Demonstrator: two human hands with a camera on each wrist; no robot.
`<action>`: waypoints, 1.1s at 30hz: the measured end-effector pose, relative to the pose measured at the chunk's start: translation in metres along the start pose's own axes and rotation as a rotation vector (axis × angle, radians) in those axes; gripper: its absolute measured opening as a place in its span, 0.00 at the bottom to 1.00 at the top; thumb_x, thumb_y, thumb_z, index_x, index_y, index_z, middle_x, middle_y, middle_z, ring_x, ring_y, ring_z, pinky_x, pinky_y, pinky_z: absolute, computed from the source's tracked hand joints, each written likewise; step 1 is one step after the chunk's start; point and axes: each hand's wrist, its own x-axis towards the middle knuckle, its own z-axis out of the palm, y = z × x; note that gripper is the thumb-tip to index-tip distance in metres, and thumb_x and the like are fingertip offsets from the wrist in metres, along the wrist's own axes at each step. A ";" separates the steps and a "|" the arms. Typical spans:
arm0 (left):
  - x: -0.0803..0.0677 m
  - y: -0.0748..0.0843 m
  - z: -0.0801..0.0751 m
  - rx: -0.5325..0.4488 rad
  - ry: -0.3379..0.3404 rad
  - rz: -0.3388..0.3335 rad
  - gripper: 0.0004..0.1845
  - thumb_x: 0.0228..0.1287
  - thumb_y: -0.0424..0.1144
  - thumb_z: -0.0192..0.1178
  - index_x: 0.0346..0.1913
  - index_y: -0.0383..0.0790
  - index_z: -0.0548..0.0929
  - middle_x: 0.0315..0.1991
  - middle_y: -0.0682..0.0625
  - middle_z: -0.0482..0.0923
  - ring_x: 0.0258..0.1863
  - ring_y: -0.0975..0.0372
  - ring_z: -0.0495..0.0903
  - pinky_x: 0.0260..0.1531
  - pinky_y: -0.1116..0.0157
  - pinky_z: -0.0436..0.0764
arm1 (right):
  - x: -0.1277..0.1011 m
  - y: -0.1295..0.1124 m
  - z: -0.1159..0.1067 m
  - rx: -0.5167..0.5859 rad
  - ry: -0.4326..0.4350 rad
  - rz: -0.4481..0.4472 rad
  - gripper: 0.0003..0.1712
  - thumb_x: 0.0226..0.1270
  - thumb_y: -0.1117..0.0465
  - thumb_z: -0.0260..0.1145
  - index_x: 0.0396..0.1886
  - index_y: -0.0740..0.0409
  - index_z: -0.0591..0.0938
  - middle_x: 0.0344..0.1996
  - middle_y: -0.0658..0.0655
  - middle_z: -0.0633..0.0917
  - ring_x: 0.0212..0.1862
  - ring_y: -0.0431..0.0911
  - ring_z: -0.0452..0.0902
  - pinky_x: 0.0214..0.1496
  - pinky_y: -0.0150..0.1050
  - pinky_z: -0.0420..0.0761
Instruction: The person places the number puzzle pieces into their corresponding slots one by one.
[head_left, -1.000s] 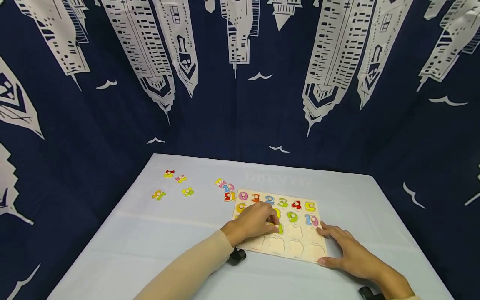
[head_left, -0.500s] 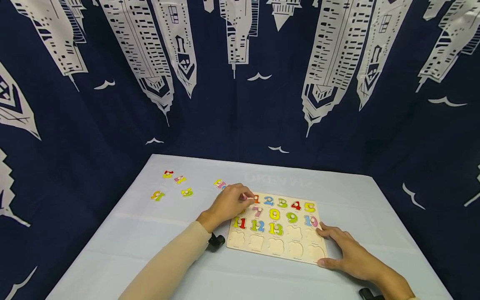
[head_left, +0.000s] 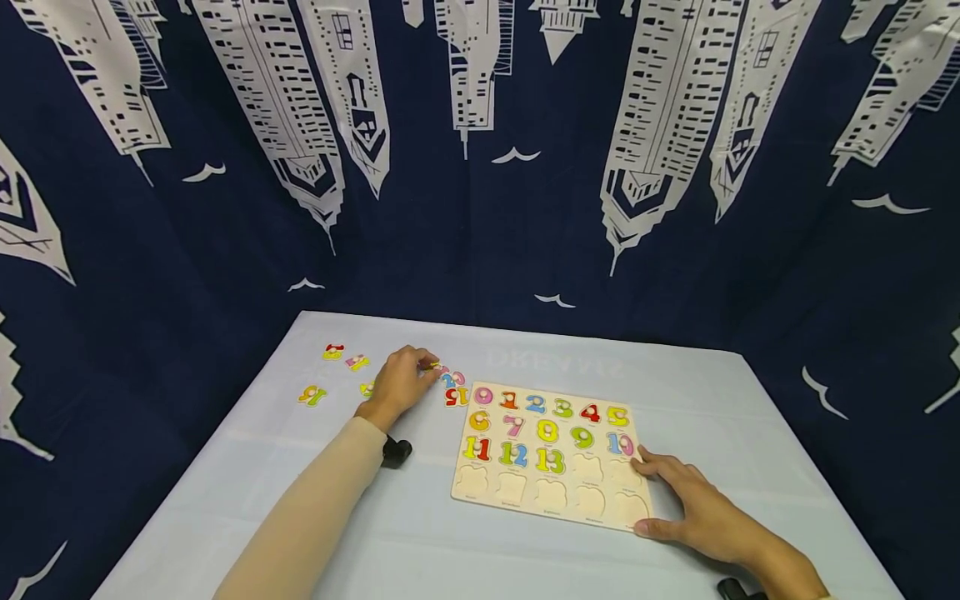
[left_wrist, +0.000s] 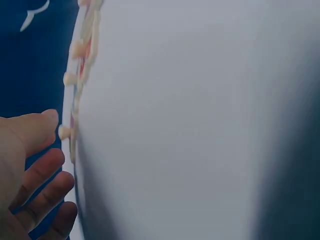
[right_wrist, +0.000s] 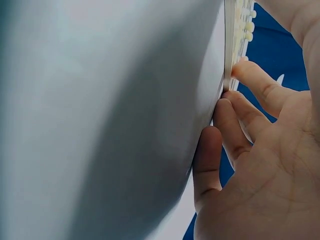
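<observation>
Head view, left hand: my left hand (head_left: 401, 385) is beside the loose number cluster (head_left: 453, 380), its fingers loosely bent.
Left grip: partly open, with nothing visible between the digits; in the left wrist view one fingertip is just beside a wooden knob (left_wrist: 64, 132), and I cannot tell whether they touch.
Right grip: my right hand (head_left: 701, 508) is spread wide, thumb at the near right corner of the wooden number board (head_left: 517, 500), fingers against its right edge.
Number board: lies flat on the white tablecloth (head_left: 420, 542), pieces 0 to 13 seated; bare recesses follow the 13 and fill the nearest row.
Red 15: the red 15 piece (head_left: 456, 397) lies just beside the board's far left corner.
Scattered pieces: four loose pieces (head_left: 312, 395) lie farther left, one partly behind my hand.
Backdrop: a navy curtain (head_left: 465, 225) with white upside-down buildings.
</observation>
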 end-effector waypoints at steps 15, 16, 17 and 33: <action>0.012 -0.013 0.001 0.004 -0.015 -0.037 0.05 0.76 0.40 0.81 0.46 0.43 0.96 0.44 0.46 0.90 0.46 0.54 0.85 0.53 0.54 0.85 | -0.001 0.001 0.002 -0.045 0.012 -0.020 0.52 0.59 0.31 0.89 0.80 0.42 0.82 0.88 0.60 0.76 0.82 0.65 0.74 0.76 0.63 0.80; 0.013 -0.014 0.000 -0.003 -0.011 -0.030 0.04 0.77 0.39 0.80 0.46 0.42 0.96 0.44 0.46 0.91 0.45 0.55 0.85 0.53 0.55 0.85 | -0.001 0.001 0.001 -0.049 0.015 -0.023 0.52 0.59 0.31 0.89 0.80 0.43 0.82 0.88 0.60 0.76 0.82 0.64 0.75 0.76 0.63 0.80; 0.013 -0.015 -0.001 -0.012 -0.003 -0.018 0.04 0.77 0.37 0.80 0.47 0.41 0.96 0.44 0.46 0.91 0.45 0.55 0.85 0.52 0.55 0.86 | -0.001 0.001 0.000 -0.055 0.017 -0.026 0.52 0.59 0.31 0.89 0.80 0.43 0.82 0.88 0.60 0.76 0.81 0.64 0.75 0.76 0.63 0.81; -0.012 0.016 -0.015 -0.187 -0.024 0.289 0.10 0.76 0.31 0.79 0.55 0.43 0.99 0.53 0.49 0.95 0.59 0.54 0.92 0.63 0.52 0.94 | -0.003 -0.001 -0.003 -0.048 0.010 -0.045 0.53 0.60 0.31 0.89 0.80 0.46 0.81 0.89 0.63 0.75 0.80 0.65 0.75 0.76 0.71 0.79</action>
